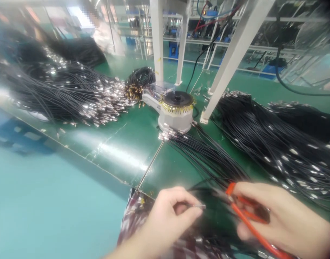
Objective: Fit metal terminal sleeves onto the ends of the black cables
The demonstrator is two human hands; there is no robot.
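Observation:
Near the bottom middle, my left hand (171,212) pinches a small silver metal piece (200,206) between thumb and forefinger; its far end points right. I cannot make out whether a cable is attached to it. My right hand (286,216), lower right, is wrapped round orange-handled pliers (252,228). The pliers' jaws are blurred and aim left, towards my left hand, apart from the silver piece. Just beyond both hands lies a bundle of thin black cables (208,151) with silver ends gathered by the round machine.
A white round machine (177,111) with a black top and yellow tape strips stands on the green table (113,154). Large heaps of black cables lie left (73,93) and right (275,136). White posts (235,50) rise behind. A checked cloth (132,219) hangs at the near edge.

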